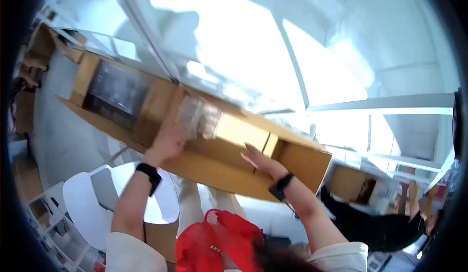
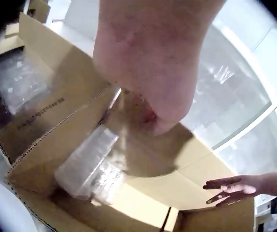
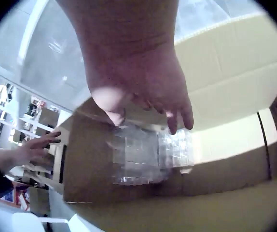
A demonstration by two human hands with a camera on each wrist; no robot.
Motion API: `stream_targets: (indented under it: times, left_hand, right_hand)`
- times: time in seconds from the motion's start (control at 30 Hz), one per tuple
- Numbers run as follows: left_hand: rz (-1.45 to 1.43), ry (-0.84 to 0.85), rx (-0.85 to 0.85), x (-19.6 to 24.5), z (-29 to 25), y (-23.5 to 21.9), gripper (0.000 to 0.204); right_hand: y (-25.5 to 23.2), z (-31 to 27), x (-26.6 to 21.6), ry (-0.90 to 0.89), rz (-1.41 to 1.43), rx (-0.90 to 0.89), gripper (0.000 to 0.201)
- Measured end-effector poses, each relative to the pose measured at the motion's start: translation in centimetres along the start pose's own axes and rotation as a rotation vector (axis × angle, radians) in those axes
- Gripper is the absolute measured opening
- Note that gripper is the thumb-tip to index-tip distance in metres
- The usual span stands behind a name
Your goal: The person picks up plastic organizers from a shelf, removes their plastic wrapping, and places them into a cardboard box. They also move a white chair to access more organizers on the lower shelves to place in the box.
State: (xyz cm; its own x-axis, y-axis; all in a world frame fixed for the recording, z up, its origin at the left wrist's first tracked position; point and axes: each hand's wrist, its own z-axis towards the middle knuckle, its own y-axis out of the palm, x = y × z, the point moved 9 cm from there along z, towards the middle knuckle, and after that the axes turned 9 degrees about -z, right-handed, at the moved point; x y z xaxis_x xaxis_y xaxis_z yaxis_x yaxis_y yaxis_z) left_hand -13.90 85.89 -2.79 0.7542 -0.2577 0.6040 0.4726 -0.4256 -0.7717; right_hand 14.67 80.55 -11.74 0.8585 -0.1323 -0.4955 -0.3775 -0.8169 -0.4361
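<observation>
A long cardboard box [image 1: 195,160] lies across the head view, its flaps raised. Inside, two clear plastic packs sit side by side: a larger one [image 2: 86,163] and a smaller one [image 2: 109,182]. My left hand [image 1: 169,143] is over the near side of the box by the packs; the right wrist view shows this hand [image 3: 30,151] with spread fingers and nothing in them. Over the box's right part is my right hand [image 1: 261,160], its fingers extended and empty in the left wrist view [image 2: 232,189]. Blur hides whether the left hand touches the box.
Another open compartment with plastic-wrapped contents [image 1: 117,89] is at the left. White chairs [image 1: 87,204] stand below the box. Glass panels with white frames [image 1: 380,104] rise behind it. At the right are a smaller carton [image 1: 347,182] and another person in dark clothing [image 1: 380,228].
</observation>
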Motion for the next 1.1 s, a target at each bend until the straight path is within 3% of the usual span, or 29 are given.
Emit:
stream_targets:
  times: [0.03,0.1,0.13,0.2,0.23,0.3,0.33,0.4,0.53,0.77,0.87,1.0,1.1]
  left_hand:
    - [-0.068,0.014,0.020,1.7,-0.7,-1.3,0.035]
    - [-0.071,0.091,0.103,5.9,-3.8,-4.1,0.029]
    - [-0.150,0.025,0.012,7.7,-5.4,-5.9,0.029]
    - [0.080,0.056,0.007,10.6,-10.0,-7.7,0.032]
    - [0.174,0.074,0.047,11.9,-12.8,-8.9,0.033]
    - [0.085,-0.050,-0.010,10.5,-16.9,-8.5,0.036]
    - [0.029,-0.147,-0.004,11.9,-19.3,-9.8,0.036]
    - [0.098,-0.173,0.079,10.7,-24.4,-8.3,0.038]
    - [-0.099,-0.375,0.158,9.6,-32.8,-4.9,0.037]
    - [-0.189,-0.502,0.328,9.1,-37.8,-5.5,0.035]
    - [-0.224,-0.502,0.384,7.9,-37.7,-7.3,0.035]
    - [-0.196,-0.458,0.307,5.6,-34.9,-10.1,0.035]
    - [-0.202,-0.394,0.214,2.7,-31.7,-12.8,0.034]
  right_hand:
    - [0.0,-1.5,1.7,-0.042,0.195,0.042,0.065]
    - [-3.0,-7.5,0.4,0.022,0.279,0.085,0.060]
    - [-4.5,-10.3,-0.2,0.024,0.262,0.112,0.061]
    - [-7.5,-15.8,-1.5,0.029,0.228,0.166,0.062]
    - [-9.4,-18.3,-2.7,-0.119,0.249,0.292,0.063]
    - [-12.9,-22.3,-4.5,-0.221,0.059,0.491,0.057]
    - [-14.1,-24.0,-4.7,-0.265,0.143,0.553,0.057]
    - [-16.1,-26.2,-4.5,-0.321,0.276,0.631,0.056]
    - [-21.1,-31.4,-9.4,-0.467,0.149,0.845,0.050]
    - [-26.8,-36.2,-19.9,-0.782,0.142,1.029,0.045]
    - [-29.0,-40.1,-26.8,-0.924,-0.071,1.264,0.040]
    - [-32.2,-41.1,-34.4,-0.882,-0.428,1.571,0.050]
    - [-33.7,-39.1,-38.6,-0.422,-0.667,1.832,0.052]
